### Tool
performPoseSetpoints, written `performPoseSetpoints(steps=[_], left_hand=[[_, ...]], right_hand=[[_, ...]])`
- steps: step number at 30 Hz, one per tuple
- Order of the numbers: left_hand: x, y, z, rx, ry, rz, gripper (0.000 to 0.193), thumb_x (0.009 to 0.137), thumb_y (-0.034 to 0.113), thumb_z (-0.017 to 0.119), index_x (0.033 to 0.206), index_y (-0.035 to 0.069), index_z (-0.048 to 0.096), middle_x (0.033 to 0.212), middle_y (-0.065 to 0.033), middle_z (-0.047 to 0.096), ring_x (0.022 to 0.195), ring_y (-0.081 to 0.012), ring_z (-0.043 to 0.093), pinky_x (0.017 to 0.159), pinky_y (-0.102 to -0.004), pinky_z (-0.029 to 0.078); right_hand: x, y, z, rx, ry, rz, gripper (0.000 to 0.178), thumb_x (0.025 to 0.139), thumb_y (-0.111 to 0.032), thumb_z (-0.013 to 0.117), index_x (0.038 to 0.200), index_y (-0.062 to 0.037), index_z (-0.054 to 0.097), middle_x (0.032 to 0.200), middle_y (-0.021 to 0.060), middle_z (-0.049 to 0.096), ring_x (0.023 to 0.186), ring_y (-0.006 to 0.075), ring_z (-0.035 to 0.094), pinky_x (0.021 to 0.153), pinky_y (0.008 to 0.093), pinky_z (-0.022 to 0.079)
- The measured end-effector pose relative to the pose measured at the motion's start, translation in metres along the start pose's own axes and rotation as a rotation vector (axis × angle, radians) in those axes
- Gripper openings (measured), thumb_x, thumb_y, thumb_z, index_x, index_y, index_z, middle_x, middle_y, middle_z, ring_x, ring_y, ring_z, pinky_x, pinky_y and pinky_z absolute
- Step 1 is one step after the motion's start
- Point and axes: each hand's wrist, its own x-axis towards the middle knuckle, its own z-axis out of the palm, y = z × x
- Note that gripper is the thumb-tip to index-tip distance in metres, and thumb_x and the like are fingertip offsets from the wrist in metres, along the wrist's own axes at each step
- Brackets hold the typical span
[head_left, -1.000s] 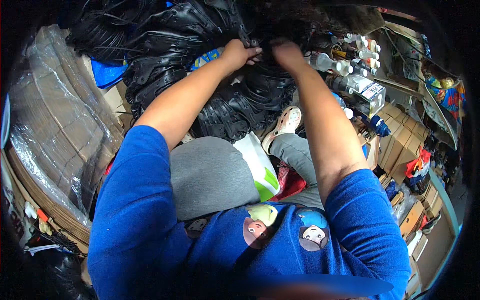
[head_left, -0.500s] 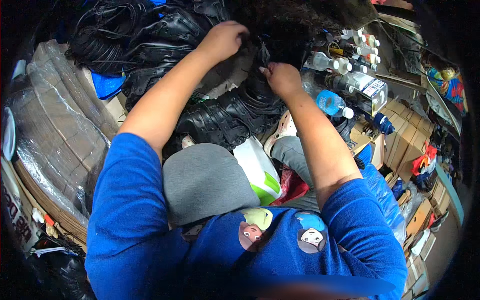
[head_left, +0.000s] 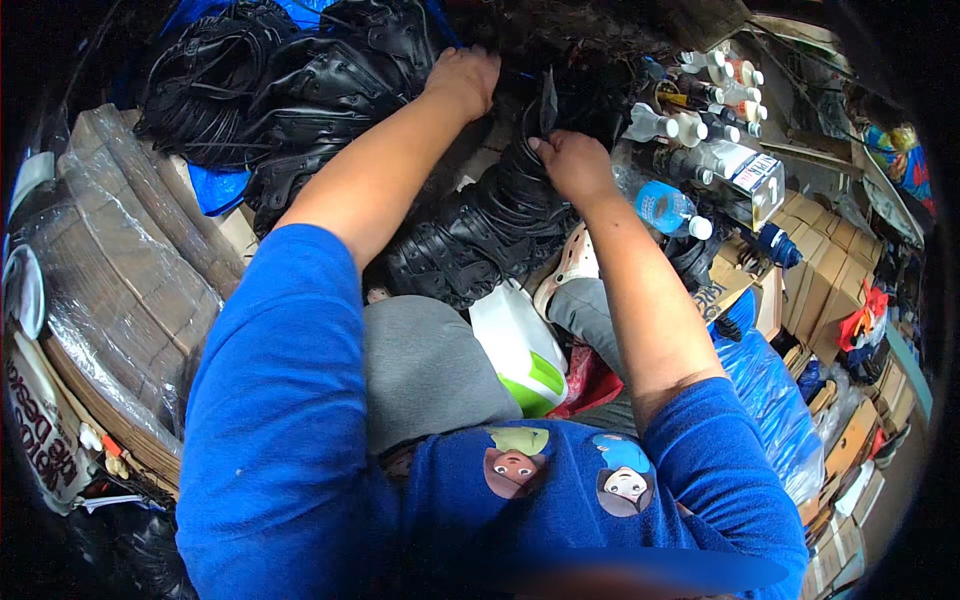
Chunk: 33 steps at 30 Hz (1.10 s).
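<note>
Compared with a second ago, the two hands are wider apart: the right hand (head_left: pixel 577 165) sits lower and nearer the body, while the left hand (head_left: pixel 466 80) is up and to the left, and a gap shows between two groups of black shoe uppers. The near row of uppers (head_left: pixel 465 235) lies in front of the knees, its pieces overlapping, eyelets showing along them (they look like leather). The right hand is at its upper end, thumb and bent fingers pinching an edge there. The left hand is beside the far heap of uppers (head_left: pixel 335 95); its fingers bend down out of sight, so whether they grip anything I cannot tell.

Just right of the right forearm lies a bottle of blue liquid (head_left: pixel 668 208), near a cluster of white-capped bottles (head_left: pixel 690 128). A pale clog (head_left: pixel 574 262) is below the right hand, and plastic-wrapped cardboard (head_left: pixel 130 250) is stacked at left.
</note>
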Motion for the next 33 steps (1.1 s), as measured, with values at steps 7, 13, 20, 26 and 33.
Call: performPoseSetpoints(steps=[7, 13, 20, 26, 33], left_hand=[[0.016, -0.002, 0.013, 0.235, -0.149, -0.015, 0.021, 0.077, 0.014, 0.054, 0.094, 0.007, 0.064, 0.103, -0.0107, 0.06, 0.098, -0.0271, 0.055, 0.087, -0.0386, 0.042], [0.008, -0.026, -0.014, -0.255, 0.027, -0.039, 0.024, 0.082, 0.028, 0.055, 0.084, 0.005, 0.062, 0.082, -0.0169, 0.06, 0.083, -0.0347, 0.056, 0.071, -0.0428, 0.044], [-0.061, 0.016, -0.069, -0.311, 0.048, 0.427, 0.015, 0.076, 0.014, 0.056, 0.088, 0.005, 0.058, 0.093, -0.0156, 0.057, 0.08, -0.0365, 0.055, 0.07, -0.0434, 0.045], [-0.077, 0.043, -0.083, -0.159, 0.281, 0.371, 0.024, 0.07, 0.006, 0.056, 0.093, 0.007, 0.06, 0.101, -0.0135, 0.054, 0.085, -0.0346, 0.055, 0.074, -0.0422, 0.045], [-0.028, 0.055, -0.119, -0.153, -0.123, 0.33, 0.026, 0.08, 0.027, 0.056, 0.09, 0.004, 0.064, 0.089, -0.0178, 0.06, 0.086, -0.0338, 0.057, 0.075, -0.0407, 0.046]], right_hand=[[0.0, -0.002, -0.002, 0.048, 0.014, -0.007, 0.039, 0.082, -0.04, 0.052, 0.075, -0.002, 0.06, 0.077, 0.0226, 0.059, 0.077, 0.0405, 0.057, 0.07, 0.0466, 0.045], [0.003, -0.009, 0.001, 0.12, 0.096, -0.043, 0.039, 0.086, -0.039, 0.046, 0.078, -0.0027, 0.059, 0.078, 0.0216, 0.06, 0.078, 0.0408, 0.057, 0.069, 0.047, 0.045], [0.022, -0.003, 0.026, 0.044, 0.115, -0.168, 0.023, 0.083, -0.026, 0.048, 0.091, -0.0085, 0.06, 0.09, 0.0147, 0.062, 0.086, 0.0341, 0.058, 0.077, 0.042, 0.045], [0.036, -0.018, 0.034, 0.679, 0.198, -0.498, 0.035, 0.073, -0.021, 0.057, 0.107, -0.0121, 0.057, 0.112, 0.0084, 0.057, 0.105, 0.0259, 0.053, 0.083, 0.037, 0.043], [0.048, -0.019, 0.056, 0.517, 0.174, -0.413, 0.042, 0.082, -0.045, 0.049, 0.107, -0.0131, 0.06, 0.106, 0.0129, 0.06, 0.103, 0.0296, 0.054, 0.086, 0.0386, 0.043]])
